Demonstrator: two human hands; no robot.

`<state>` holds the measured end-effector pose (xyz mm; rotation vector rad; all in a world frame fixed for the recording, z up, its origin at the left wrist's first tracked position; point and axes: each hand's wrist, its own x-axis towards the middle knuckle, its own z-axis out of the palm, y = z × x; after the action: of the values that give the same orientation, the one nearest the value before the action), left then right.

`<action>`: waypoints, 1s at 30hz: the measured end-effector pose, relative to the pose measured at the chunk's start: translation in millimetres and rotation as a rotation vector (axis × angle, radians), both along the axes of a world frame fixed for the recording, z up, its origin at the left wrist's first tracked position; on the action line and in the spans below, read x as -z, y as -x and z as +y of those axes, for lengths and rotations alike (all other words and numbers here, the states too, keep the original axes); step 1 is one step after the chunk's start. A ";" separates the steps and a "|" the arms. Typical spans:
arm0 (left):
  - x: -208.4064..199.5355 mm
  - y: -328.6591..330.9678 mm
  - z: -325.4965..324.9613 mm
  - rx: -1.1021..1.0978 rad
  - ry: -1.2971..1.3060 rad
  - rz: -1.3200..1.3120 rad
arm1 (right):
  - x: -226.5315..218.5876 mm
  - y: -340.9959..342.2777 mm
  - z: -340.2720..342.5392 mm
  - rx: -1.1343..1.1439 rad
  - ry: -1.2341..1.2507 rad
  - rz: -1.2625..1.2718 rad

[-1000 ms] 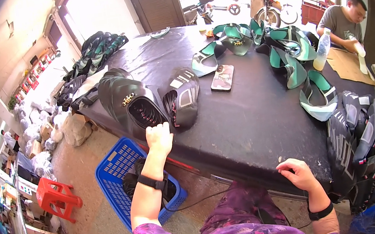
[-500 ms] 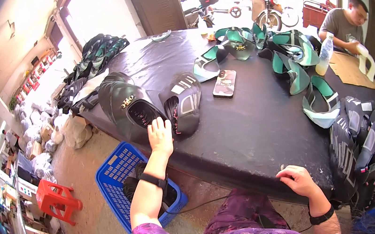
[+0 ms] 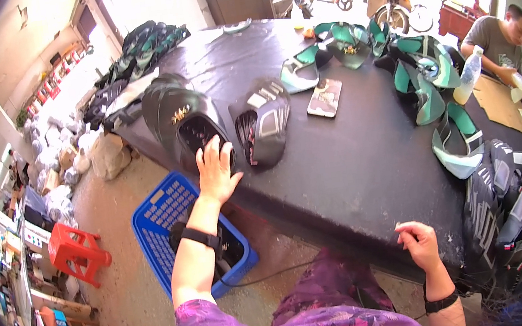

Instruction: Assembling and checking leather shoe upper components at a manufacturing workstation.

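Note:
My left hand is open, fingers spread, with the fingertips at the near rim of a stack of black shoe uppers on the table's left side. Another black shoe-upper stack with grey stripes lies just right of it, apart from my hand. My right hand is raised at the table's near right edge. Its fingers are curled, with thumb and index close together around a tiny pale thing I cannot make out.
On the black table lie a phone, green-and-black uppers, a bottle and striped black uppers. Below left stand a blue basket and a red stool. A person works at the far right.
My left hand has spread its fingers and drawn away from the right-hand stack. The gap between the two stacks looks wider. My right hand has turned more upright. The whole view has shifted slightly.

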<state>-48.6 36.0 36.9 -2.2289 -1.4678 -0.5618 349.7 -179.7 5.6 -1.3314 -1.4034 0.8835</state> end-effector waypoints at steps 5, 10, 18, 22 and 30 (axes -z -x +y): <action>-9.0 19.6 -30.9 0.010 -0.276 -0.444 | 8.0 -3.0 1.1 0.041 -0.059 -0.043; 22.7 99.5 -71.2 -0.493 0.138 -1.898 | -2.0 6.7 7.5 0.094 -0.391 -0.415; 83.1 142.4 -139.7 -0.588 0.101 -2.546 | -2.0 10.9 9.3 0.125 -0.382 -0.704; 59.6 138.2 -142.6 -0.409 0.105 -2.553 | -2.6 11.3 9.6 0.119 -0.378 -0.711; -17.7 103.2 -114.7 -0.091 0.392 -2.418 | -25.3 19.4 11.4 -0.013 -0.273 -0.813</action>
<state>-151.8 -78.7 54.6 -0.4848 -2.1529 -3.6494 330.2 -168.3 30.9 -1.5323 -2.0533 0.1110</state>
